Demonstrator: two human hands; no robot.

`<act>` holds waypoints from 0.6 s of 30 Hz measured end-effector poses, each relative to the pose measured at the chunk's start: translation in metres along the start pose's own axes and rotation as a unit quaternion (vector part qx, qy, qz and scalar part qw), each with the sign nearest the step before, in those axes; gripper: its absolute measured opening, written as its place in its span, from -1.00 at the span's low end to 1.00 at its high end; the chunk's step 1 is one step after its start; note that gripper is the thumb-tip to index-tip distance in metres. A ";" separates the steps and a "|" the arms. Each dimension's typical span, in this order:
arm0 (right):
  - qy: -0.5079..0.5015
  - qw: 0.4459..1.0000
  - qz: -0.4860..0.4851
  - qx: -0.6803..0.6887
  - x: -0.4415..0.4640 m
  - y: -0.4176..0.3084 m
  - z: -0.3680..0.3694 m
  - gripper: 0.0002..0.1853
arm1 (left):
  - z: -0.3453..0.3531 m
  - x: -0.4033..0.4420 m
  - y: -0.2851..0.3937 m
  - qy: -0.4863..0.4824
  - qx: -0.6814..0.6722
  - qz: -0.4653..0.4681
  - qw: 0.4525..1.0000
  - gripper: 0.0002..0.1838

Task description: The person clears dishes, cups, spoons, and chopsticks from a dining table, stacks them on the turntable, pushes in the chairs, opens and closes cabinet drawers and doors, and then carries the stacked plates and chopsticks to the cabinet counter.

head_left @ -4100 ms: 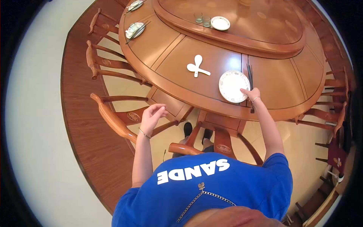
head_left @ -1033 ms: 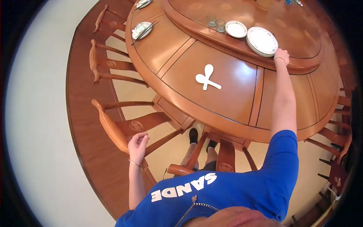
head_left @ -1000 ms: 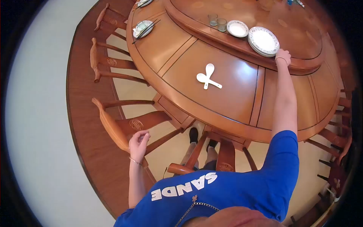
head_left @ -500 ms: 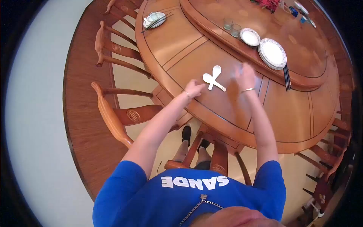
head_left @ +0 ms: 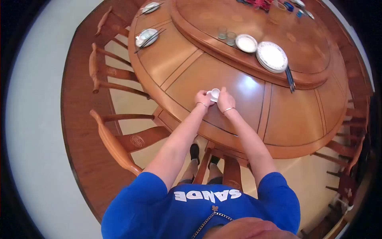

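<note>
Two white soup spoons (head_left: 215, 94) are together between my hands over the near part of the round wooden table (head_left: 189, 89). Their bowls show, while the handles are mostly covered by my fingers. My left hand (head_left: 203, 98) is closed at the left side of the spoons. From the right, my right hand (head_left: 226, 100) is closed around the other side, its thumb side toward the bowls. Which spoon each hand grips I cannot tell exactly.
On the raised turntable (head_left: 254, 65) stand two glasses (head_left: 230, 38), small plates (head_left: 246, 43), a stack of larger plates (head_left: 272, 57) and dark chopsticks (head_left: 290, 79). A place setting (head_left: 147, 38) lies at the table's left. Wooden chairs (head_left: 115, 139) ring the table.
The spoons lay crossed on the table; now both hands have closed on them. My right hand came in leftward from beside them. The view has shifted slightly.
</note>
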State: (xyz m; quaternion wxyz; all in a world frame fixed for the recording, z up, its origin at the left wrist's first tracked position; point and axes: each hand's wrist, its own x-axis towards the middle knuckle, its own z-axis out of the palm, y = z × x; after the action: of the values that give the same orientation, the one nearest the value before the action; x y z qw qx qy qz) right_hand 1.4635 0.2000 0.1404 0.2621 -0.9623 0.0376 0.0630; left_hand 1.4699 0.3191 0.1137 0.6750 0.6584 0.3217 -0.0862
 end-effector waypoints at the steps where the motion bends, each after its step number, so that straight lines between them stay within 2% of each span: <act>1: -0.038 0.999 -0.015 0.009 -0.005 0.004 0.000 -0.79 | 0.000 -0.005 0.001 -0.026 -0.018 -0.015 0.999 -0.82; 2: -0.076 0.996 -0.033 0.020 -0.008 0.010 -0.001 -0.78 | 0.001 -0.009 0.003 -0.049 -0.038 -0.030 0.998 -0.80; 3: -0.071 0.997 -0.021 0.022 -0.015 0.019 0.000 -0.78 | 0.001 -0.016 0.006 -0.077 -0.039 -0.041 0.995 -0.80; 5: -0.030 0.978 -0.056 0.196 -0.027 0.029 0.002 -0.77 | 0.000 -0.029 0.014 -0.129 -0.040 -0.047 0.990 -0.78; 6: -0.025 0.978 -0.054 0.199 -0.028 0.035 -0.005 -0.77 | -0.001 -0.039 0.021 -0.170 -0.047 -0.054 0.983 -0.75; 7: 0.040 0.967 -0.068 0.244 -0.028 0.044 -0.014 -0.75 | -0.001 -0.048 0.029 -0.237 -0.085 -0.065 0.966 -0.69; 8: 0.105 0.948 -0.081 0.288 -0.027 0.056 -0.023 -0.72 | -0.003 -0.061 0.040 -0.239 -0.079 -0.064 0.966 -0.69; 11: 0.115 0.919 0.074 0.369 0.027 0.130 -0.068 -0.61 | -0.014 -0.113 0.075 -0.269 -0.123 -0.043 0.954 -0.65; 12: 0.200 0.919 0.055 0.335 0.024 0.116 -0.138 -0.56 | -0.023 -0.135 0.087 -0.278 -0.135 -0.033 0.950 -0.65; 13: 0.303 0.931 0.000 0.202 0.049 0.148 -0.160 -0.49 | -0.031 -0.155 0.096 -0.286 -0.148 -0.021 0.946 -0.64; 14: 0.284 0.941 0.044 0.177 0.064 0.167 -0.194 -0.44 | -0.039 -0.171 0.099 -0.283 -0.147 -0.017 0.948 -0.64; 15: 0.324 0.920 0.113 0.187 0.082 0.177 -0.218 -0.44 | -0.048 -0.187 0.099 -0.280 -0.137 -0.019 0.950 -0.65; 16: 0.288 0.936 0.105 0.172 0.101 0.199 -0.242 -0.45 | -0.057 -0.203 0.096 -0.276 -0.129 -0.022 0.952 -0.65; 18: 0.287 0.945 0.138 0.080 0.136 0.241 -0.258 -0.47 | -0.075 -0.232 0.090 -0.267 -0.116 -0.045 0.956 -0.66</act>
State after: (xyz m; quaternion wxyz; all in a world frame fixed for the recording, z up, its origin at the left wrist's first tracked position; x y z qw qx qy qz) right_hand 1.5989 -0.1441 0.2215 0.3050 -0.9009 0.2485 -0.1837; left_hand 1.3139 0.3296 0.3207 0.8033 0.5135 0.1672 -0.2510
